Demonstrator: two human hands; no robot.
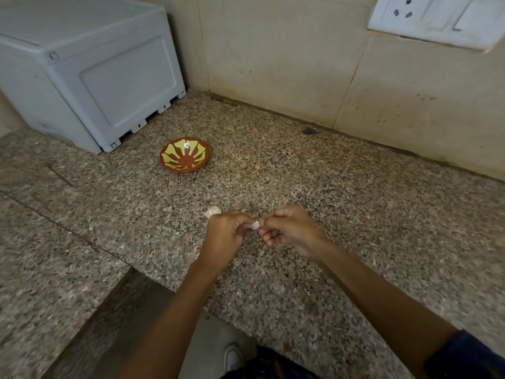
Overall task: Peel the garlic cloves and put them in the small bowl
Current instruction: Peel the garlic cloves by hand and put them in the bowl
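Above the speckled granite counter point(328, 203), both hands meet around one small garlic clove point(255, 225). My left hand point(228, 236) pinches it from the left and my right hand point(289, 231) pinches its other end. A pale garlic bulb point(213, 212) lies on the counter just behind my left hand, partly hidden by it. The small bowl point(184, 155), red-brown with a yellow-green leaf pattern, stands farther back to the left and looks empty.
A grey plastic box-like appliance point(90, 69) stands at the back left, close to the bowl. The tiled wall point(300, 64) carries a white socket and switch plate point(437, 17). The counter's front edge steps down at the lower left.
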